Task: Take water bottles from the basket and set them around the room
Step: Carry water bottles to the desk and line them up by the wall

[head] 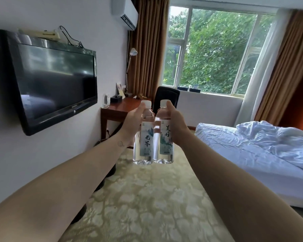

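Two water bottles are carried through a hotel room, the person's arms stretched out over the patterned carpet (147, 198). The left grip (133, 119) is clenched round the neck and shoulder of the left bottle (144, 142); the right grip (175, 117) grasps the right bottle (166, 142) the same way, just under its white cap. Both bottles hang in mid-air at centre, side by side and so close that their bases look to touch, though contact cannot be confirmed. Each is upright, long axis vertical, cap up and base toward the floor, printed label facing the camera. The basket is out of view. Judged from the pose, the taking step is done for this pair and the carry is under way, with setting down yet to come. The wooden desk (122, 107) lies far left, past the wall-mounted television (54, 79), a black chair (166, 95) beside it; the bed (252, 145) is at right. The likely next move calls for closing on a flat surface such as the desk, lowering one bottle base-first with its axis kept vertical, and releasing only once it stands.
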